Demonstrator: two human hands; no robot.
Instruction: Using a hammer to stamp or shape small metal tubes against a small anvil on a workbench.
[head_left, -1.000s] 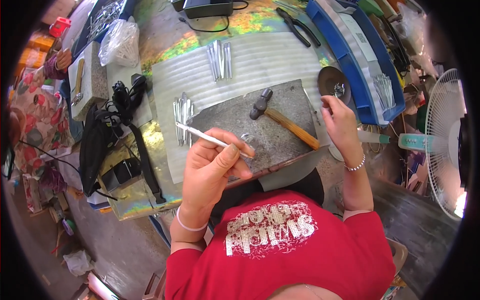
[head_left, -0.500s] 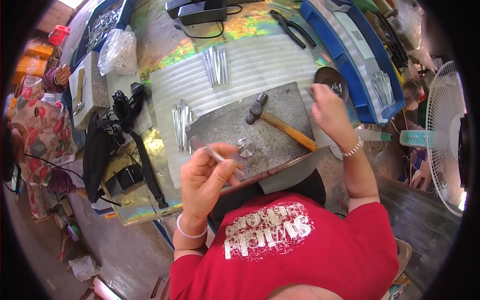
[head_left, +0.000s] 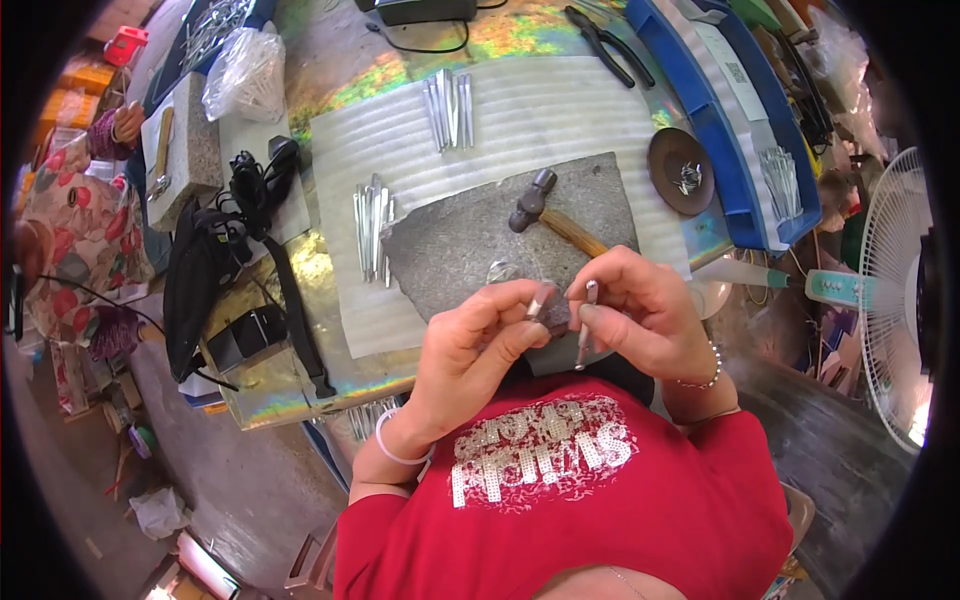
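From here I judge the step in hand to be bringing two small metal pieces together for fitting or checking. My left hand (head_left: pixel 485 330) pinches a short-looking rod (head_left: pixel 540 301) between thumb and forefinger; my right hand (head_left: pixel 645 318) has a slim metal piece (head_left: pixel 582 335) in a similar nearly closed pinch, tilted slightly, its lower end below the fingers. The two pinches sit close, pieces apart; I can't tell how their ends match. The next move, I think, calls for steady fingertips and lined-up ends. Just beyond the fingers lie the slab (head_left: pixel 450 235) and, across it, the hammer (head_left: pixel 563 226).

Half a second ago my right fingers were out beside the dish (head_left: pixel 660 190); now they're in beside the left, and the dish lies well beyond them.
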